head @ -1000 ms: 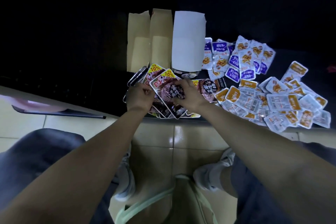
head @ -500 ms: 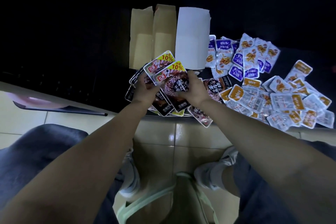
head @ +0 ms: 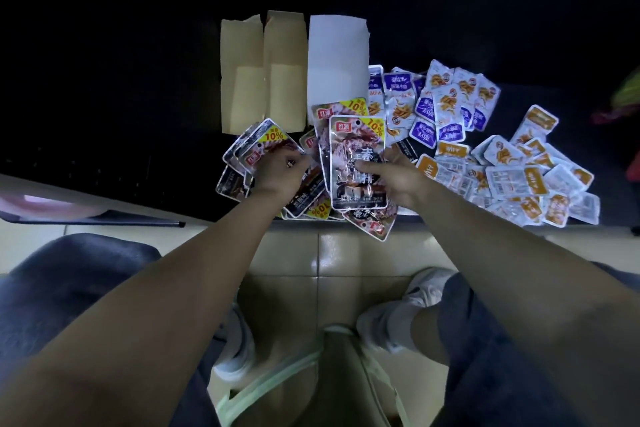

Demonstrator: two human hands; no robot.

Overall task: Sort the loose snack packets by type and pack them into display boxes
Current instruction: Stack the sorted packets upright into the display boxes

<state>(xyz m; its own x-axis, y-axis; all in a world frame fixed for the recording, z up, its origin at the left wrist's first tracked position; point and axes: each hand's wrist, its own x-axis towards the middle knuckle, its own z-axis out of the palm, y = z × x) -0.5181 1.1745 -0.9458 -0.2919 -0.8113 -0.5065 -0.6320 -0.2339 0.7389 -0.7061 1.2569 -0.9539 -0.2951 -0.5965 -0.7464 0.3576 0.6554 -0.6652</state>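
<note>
Left hand: the grip is curled round a fan of dark packets with yellow "10%" corners, low over the near part of the desk.
Right hand: the grip pinches a small stack of the same dark packets, with the thumb across the front one and the fingers behind. The stack stands roughly upright and faces the camera, just right of the left hand.
Loose dark packets: more lie under and between both hands, and a few jut over the desk's near edge.
Brown boxes: two stand side by side at the back of the desk, flaps up, touching each other.
White box: it sits against the right-hand brown box, directly behind the held stack.
Purple packets: these are heaped just right of the white box.
Orange packets: a wider heap lies nearer the front edge, right of the right hand. Several are face down and show barcodes.
Floor: pale tiles show below the desk edge, with white shoes and dark trouser legs.
</note>
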